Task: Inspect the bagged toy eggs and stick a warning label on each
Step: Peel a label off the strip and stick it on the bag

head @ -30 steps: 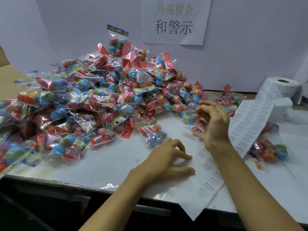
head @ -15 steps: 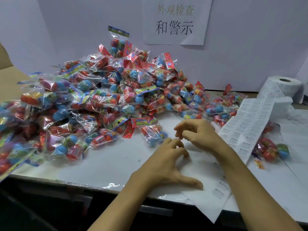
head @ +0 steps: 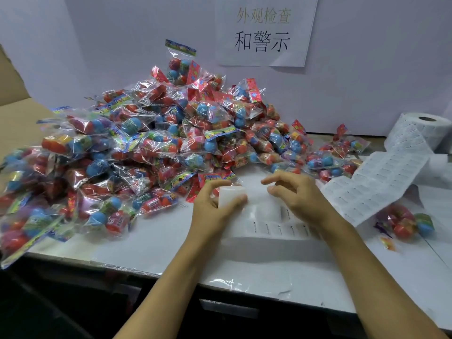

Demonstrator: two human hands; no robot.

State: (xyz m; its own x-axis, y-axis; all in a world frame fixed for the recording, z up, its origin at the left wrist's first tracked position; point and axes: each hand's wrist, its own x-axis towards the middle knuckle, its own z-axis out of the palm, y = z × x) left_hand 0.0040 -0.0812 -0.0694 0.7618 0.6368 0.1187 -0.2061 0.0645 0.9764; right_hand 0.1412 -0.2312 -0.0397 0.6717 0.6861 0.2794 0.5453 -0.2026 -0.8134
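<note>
The print on the label strip (head: 269, 211) at frame centre is too blurred to read, and the heap of bagged eggs (head: 146, 152) is cut off at the left edge. The left hand (head: 215, 211) pinches the strip's curled end between thumb and fingers. The right hand (head: 300, 199) rests half-curled on the strip; whether it grips anything cannot be told. Half a second ago the left hand lay flat on the table (head: 146, 243).

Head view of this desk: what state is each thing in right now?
Left hand: grip shut on curled end of label strip.
Right hand: fingers bent, resting on the strip.
Label strip: unrolled across the table, partly peeled.
Label roll: lying on its side, partly unwound.
Bagged toy eggs: heaped in a pile, sealed.
Lone bag: apart, right of the strip.
Wall sign: fixed flat.
</note>
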